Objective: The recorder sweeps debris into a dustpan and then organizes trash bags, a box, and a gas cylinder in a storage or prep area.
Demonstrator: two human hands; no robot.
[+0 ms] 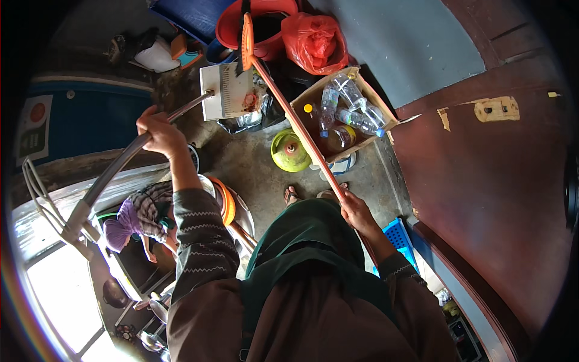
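My left hand (160,131) is closed round the metal handle of a white long-handled dustpan (211,100), raised and tilted over a black plastic bag (267,115) with refuse in it. Some reddish debris shows at the dustpan's lip. My right hand (357,210) grips the reddish pole of a broom (301,129). The broom's orange head (247,40) with dark bristles is at the top, beside the dustpan and in front of a red bucket (226,27). Whether the bristles touch the dustpan, I cannot tell.
A cardboard box (357,151) of plastic bottles, a green gas cylinder (289,151) and a tied red plastic bag (315,43) stand ahead. At the left another person (131,221) bends near a worktop. A brown door (484,181) is at the right, a blue basket (400,237) below it.
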